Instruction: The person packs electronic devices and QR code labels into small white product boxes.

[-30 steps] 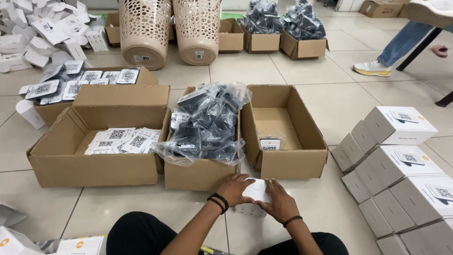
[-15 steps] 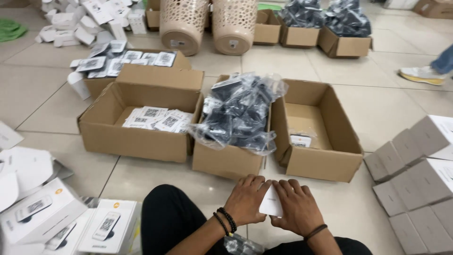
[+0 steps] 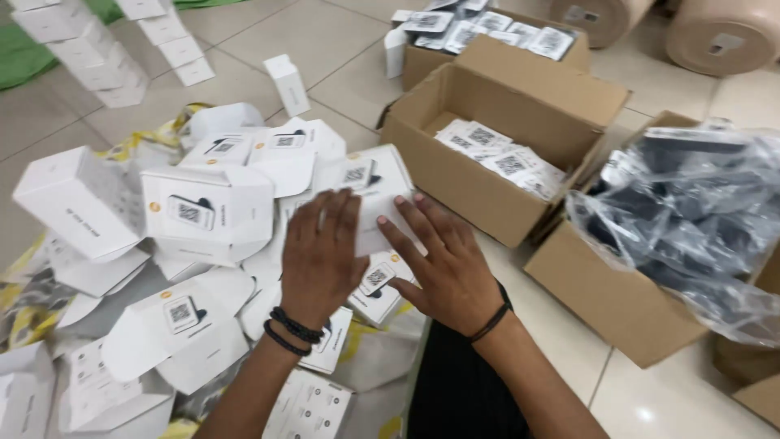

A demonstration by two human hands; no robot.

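Observation:
A heap of white folding cartons (image 3: 207, 207) with small printed labels lies on the floor to my left. Both hands reach over it. My left hand (image 3: 321, 256), with black bands at the wrist, lies flat with fingers stretched on a white carton (image 3: 375, 177) at the top of the heap. My right hand (image 3: 443, 264), also with a black wristband, has its fingers spread and its fingertips touch the same carton's near edge. Neither hand is closed around the carton. My black-trousered leg (image 3: 463, 382) shows below the hands.
An open cardboard box (image 3: 455, 175) with printed leaflets stands just right of the heap. Further right, another cardboard box (image 3: 605, 284) holds black items in clear plastic bags (image 3: 691, 219). More white cartons (image 3: 97, 49) lie at the far left; tan cylinders (image 3: 715, 32) stand top right.
My view has swung left from the cardboard boxes to the heap of white cartons. My hands have moved from my lap, where they held a white carton, out onto the heap.

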